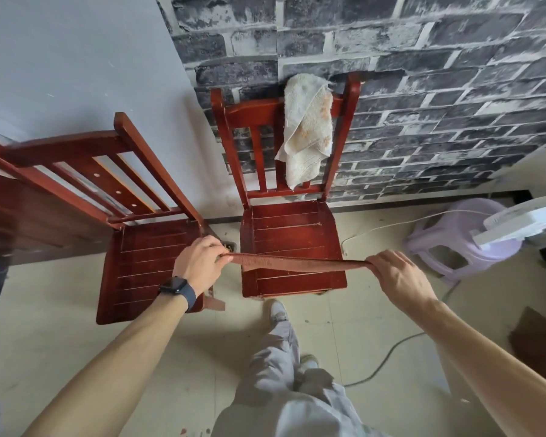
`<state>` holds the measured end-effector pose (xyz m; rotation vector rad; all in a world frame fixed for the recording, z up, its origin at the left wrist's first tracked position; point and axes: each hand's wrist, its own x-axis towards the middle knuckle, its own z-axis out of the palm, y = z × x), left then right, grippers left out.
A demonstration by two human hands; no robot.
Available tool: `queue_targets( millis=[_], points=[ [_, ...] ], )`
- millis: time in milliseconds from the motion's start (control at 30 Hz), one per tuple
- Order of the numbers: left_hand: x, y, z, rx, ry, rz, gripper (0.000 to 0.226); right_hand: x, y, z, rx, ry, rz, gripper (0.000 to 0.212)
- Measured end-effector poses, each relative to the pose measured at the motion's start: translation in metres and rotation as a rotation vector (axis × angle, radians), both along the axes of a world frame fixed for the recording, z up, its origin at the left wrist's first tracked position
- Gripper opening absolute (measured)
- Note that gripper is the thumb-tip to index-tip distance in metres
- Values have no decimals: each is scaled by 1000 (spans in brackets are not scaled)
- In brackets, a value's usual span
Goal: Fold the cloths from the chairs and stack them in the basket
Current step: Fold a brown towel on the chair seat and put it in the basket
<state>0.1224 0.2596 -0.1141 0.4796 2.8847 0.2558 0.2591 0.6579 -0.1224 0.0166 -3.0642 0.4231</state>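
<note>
My left hand (199, 263) and right hand (394, 274) each pinch 1 end of the brown cloth (297, 264), stretched taut left to right above the right chair (292, 247) seat. The white towel (309, 130) hangs farther off, nearer my right hand. No basket visible.

Left hand (199, 263) and right hand (397, 275) each pinch one end of brown cloth (297, 264), stretched taut between them, seen edge-on. Beyond hands: red wooden chair (292, 247), white towel (308, 127) draped over its backrest. Second red chair (139, 253) just beyond left hand. Lilac plastic stool (454, 241) beyond right hand.
</note>
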Motion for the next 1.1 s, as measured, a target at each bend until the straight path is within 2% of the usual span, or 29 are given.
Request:
queue_targets(
  millis=[200, 333, 633, 900, 1100],
  points=[
    [-45, 2, -5, -83, 135, -183, 27, -62, 17, 1, 143, 14, 99, 16],
    [-86, 16, -7, -134, 190, -163, 22, -114, 26, 1, 189, -38, 76, 11],
    [-155, 30, -22, -217, 222, -157, 27, -187, 37, -8, 188, -116, -22, 22],
    [-146, 32, -38, -227, 225, -146, 25, -180, 35, -42, 175, -151, -50, 19],
    [-73, 16, -114, -297, 24, -151, 26, -108, 15, -120, 127, -313, -62, 17]
  ],
)
